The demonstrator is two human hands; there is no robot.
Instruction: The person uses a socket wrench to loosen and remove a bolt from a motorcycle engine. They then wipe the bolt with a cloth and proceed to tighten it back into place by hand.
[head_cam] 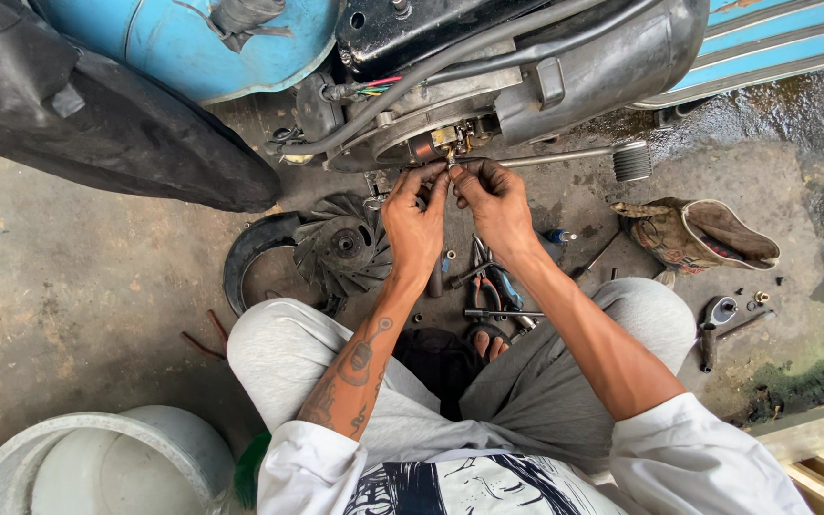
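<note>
Left hand (pixel 414 221) and right hand (pixel 495 202) raised side by side at open engine housing (pixel 431 133) of scooter. Fingertips of both meet at small brass-coloured part (pixel 450 153) at housing's lower edge. Left grip: thumb and fingers pinched closed on part. Right grip: fingers curled closed, touching same part. Part sits between both grips, above concrete floor (pixel 78 286). Cooling fan (pixel 345 250) lies on floor below left hand. Pliers (pixel 498 281) lie below right wrist. Kick lever (pixel 622 159) right of hands.
</note>
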